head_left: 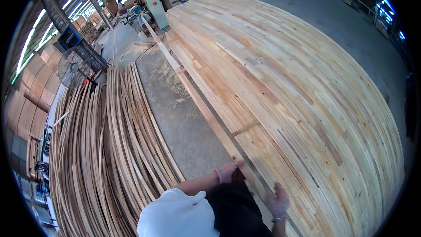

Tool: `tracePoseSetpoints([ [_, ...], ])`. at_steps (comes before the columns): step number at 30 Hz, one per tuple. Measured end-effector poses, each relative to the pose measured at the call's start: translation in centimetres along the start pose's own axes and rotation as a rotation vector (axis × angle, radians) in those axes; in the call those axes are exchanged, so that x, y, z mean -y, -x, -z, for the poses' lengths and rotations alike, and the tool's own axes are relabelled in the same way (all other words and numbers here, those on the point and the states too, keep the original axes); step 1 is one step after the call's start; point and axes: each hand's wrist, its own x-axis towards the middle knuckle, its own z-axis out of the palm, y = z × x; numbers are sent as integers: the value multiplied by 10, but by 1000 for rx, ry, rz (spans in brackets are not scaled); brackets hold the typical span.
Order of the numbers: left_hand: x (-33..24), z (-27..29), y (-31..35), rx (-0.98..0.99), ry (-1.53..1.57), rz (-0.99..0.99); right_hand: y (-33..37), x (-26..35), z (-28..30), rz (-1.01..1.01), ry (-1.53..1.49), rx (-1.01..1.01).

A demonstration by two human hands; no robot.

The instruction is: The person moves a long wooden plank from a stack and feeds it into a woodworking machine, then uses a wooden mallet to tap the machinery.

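A long, narrow wooden strip (206, 113) runs from beside me toward a machine at the far end. My left hand (228, 172), in a thin translucent glove, is closed on the strip's left edge; some of its fingers are hidden. To the right of the strip, my right hand (277, 202), gloved the same way, is held with thumb and fingers apart and nothing in it. It is close to the near left edge of a wide layer of pale wooden boards (280, 92). A short wooden piece (244, 128) lies across these boards near their left edge.
Long, thin wooden strips (109, 149) lie in a big pile on my left. Sawdust (169, 77) covers part of the concrete floor. A machine with a pale green panel (155, 8) stands at the far end. A floor fan (74, 68) is beside a post (72, 24).
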Motion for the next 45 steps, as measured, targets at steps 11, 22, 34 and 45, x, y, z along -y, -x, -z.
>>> tracePoseSetpoints([
  [11, -252, -11, 40, -514, -52, -804, 153, -7, 178, -788, 485, -25],
  [22, -502, 51, 14, -462, -67, -1054, 4, 136, 9, -526, 302, -114],
  [34, -277, 117, 20, 188, -295, 57, -145, 204, -171, -145, 365, 148],
  [45, -293, 135, -21, 99, -508, -59, -155, 207, -164, 161, 241, 181],
])
